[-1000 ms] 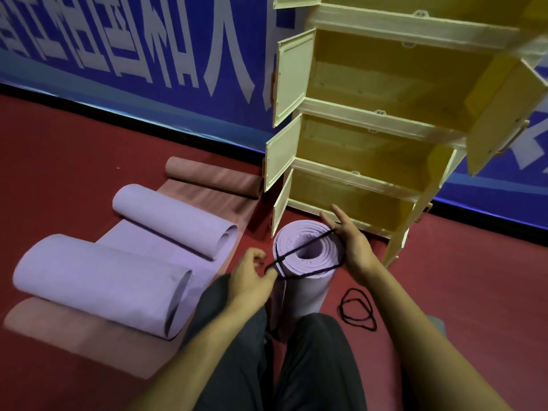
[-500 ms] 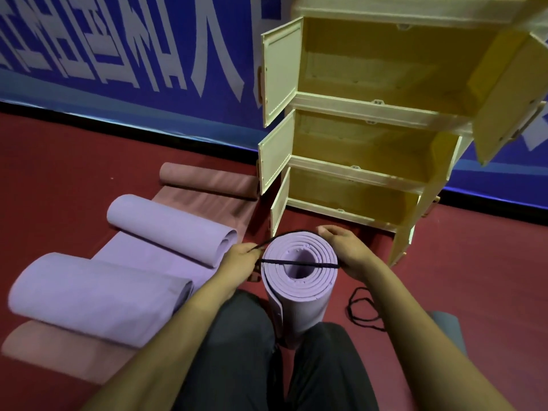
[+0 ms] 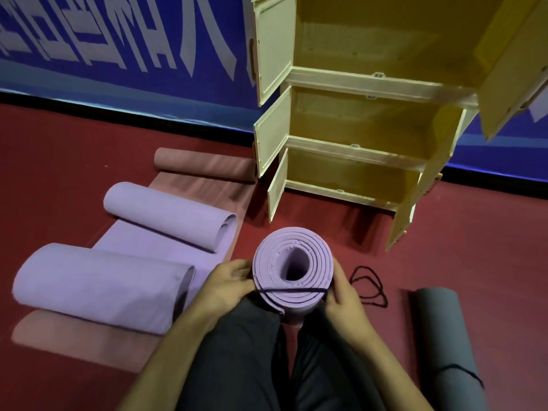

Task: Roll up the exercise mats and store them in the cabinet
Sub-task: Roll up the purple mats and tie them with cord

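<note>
right, both hands are on the rolled purple mat (image 3: 293,266), which stands on end between the person's knees (image 3: 237,336), its spiral end facing up. the left hand (image 3: 226,281) sits at the roll's nine o'clock, fingers curled and pinching one end of a dark elastic band (image 3: 292,290) against the rim. the right hand (image 3: 344,295) is at four o'clock, fingers curled round the band's other end and pressed to the roll's side. the band runs straight across the near edge of the spiral, at six o'clock on the roll's face, taut between the two hands.

moving out, at three o'clock from the roll a second dark band (image 3: 370,284) lies loose in loops on the red floor (image 3: 459,238). further round at four o'clock, a grey mat (image 3: 444,345) lies rolled with a dark band round it. at nine and ten o'clock two loosely curled purple mats (image 3: 98,287) lie on pink mats (image 3: 204,170), one of which is part-rolled at eleven o'clock.

up at one o'clock stands the cream cabinet (image 3: 367,84), doors swung wide, yellowish compartments stacked one above another; the rolled purple mat is on the floor near its lowest compartment, not touching. behind it all, a blue banner (image 3: 118,40) with white characters
</note>
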Motion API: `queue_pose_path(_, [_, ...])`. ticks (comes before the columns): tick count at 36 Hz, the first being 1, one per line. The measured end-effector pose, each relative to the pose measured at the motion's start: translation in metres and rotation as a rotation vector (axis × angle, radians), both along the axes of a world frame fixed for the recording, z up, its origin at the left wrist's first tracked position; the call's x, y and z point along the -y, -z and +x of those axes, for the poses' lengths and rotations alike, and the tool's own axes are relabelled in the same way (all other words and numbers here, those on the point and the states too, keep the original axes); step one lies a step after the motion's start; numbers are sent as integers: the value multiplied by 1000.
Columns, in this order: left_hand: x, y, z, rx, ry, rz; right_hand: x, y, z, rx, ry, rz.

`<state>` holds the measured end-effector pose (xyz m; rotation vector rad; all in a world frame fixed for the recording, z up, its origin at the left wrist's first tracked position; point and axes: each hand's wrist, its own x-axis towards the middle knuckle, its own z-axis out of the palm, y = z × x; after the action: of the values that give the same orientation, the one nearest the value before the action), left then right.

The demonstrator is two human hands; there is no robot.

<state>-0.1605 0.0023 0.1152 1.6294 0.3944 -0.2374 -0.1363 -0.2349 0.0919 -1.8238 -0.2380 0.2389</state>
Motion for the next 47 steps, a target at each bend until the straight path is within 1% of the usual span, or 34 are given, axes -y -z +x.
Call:
queue_pose_path(2, [4, 1, -4, -12, 68, 87, 1, 1, -4, 94, -56, -12])
queue_pose_path(4, [9, 3, -11, -2, 135, 239, 3, 1, -3, 232, -83, -128])
queue_pose_path(5, [10, 4, -15, 16, 154, 347, 5, 3, -2, 263, -89, -153])
queue_pose_path(7, [15, 2, -21, 51, 171, 505, 7, 9, -5, 250, -58, -84])
queue_pose_path(8, [16, 1, -24, 53, 153, 509, 6, 12, -6, 213, 17, -14])
queue_pose_path(11, [13, -5, -23, 29, 108, 398, 3, 17, -3, 64, 416, 264])
queue_pose_path(13, [11, -7, -23, 15, 105, 322, 7, 19, 3, 23, 674, 310])
queue_pose_path(14, [12, -8, -22, 9, 88, 286, 11, 15, 4, -9, 730, 309])
queue_pose_path(15, [13, -8, -23, 2, 65, 254, 13, 8, 4, -81, 705, 305])
queue_pose_path(16, [16, -9, -24, -2, 38, 223, 13, 2, 4, -170, 622, 282])
queue_pose_path(18, [20, -10, -25, 0, 3, 206, 8, -5, 1, -354, 344, 179])
queue_pose_path(19, [22, -9, -26, 4, 3, 215, 4, -10, -1, -394, 250, 161])
queue_pose_path(20, [22, -8, -25, 9, 9, 226, 2, -12, -2, -404, 215, 189])
queue_pose_path(22, [23, -8, -25, 3, 38, 262, 2, -16, -1, -431, 242, 342])
queue_pose_path(23, [24, -9, -25, 1, 41, 290, 3, -15, 1, -417, 258, 383])
queue_pose_path(26, [28, -12, -26, -8, 16, 405, 9, -16, 5, -306, 225, 277])
queue_pose_path(28, [29, -13, -27, -7, 6, 455, 13, -18, 6, -280, 183, 192])
queue_pose_path(31, [28, -11, -30, -3, 25, 477, 18, -24, 7, -345, 97, 120])
queue_pose_path(33, [28, -9, -33, 8, 30, 479, 19, -27, 7, -388, 59, 118])
queue_pose_path(35, [26, -4, -34, 7, 36, 485, 20, -24, 8, -392, 29, 99])
queue_pose_path(37, [22, 3, -32, 5, 35, 464, 21, -19, 13, -362, 16, -13])
queue_pose_path(38, [20, 8, -31, 12, 22, 444, 22, -14, 16, -327, 2, -120])
queue_pose_path(39, [19, 12, -29, 23, -2, 453, 23, -7, 19, -278, -25, -268])
queue_pose_path(40, [18, 16, -28, 49, -27, 498, 25, 1, 20, -222, -51, -450])
queue_pose_path(41, [18, 17, -26, 76, -36, 604, 27, 11, 22, -181, -63, -607])
queue_pose_path(42, [18, 19, -24, 101, -20, 733, 29, 23, 23, -169, -47, -700])
queue_pose_path(44, [22, 16, -18, 106, 67, 948, 29, 39, 28, -157, 8, -750])
queue_pose_path(45, [24, 15, -11, 87, 99, 992, 27, 43, 33, -135, 26, -760])
queue_pose_path(47, [25, 16, 10, 38, 117, 973, 23, 46, 49, -101, 58, -751])
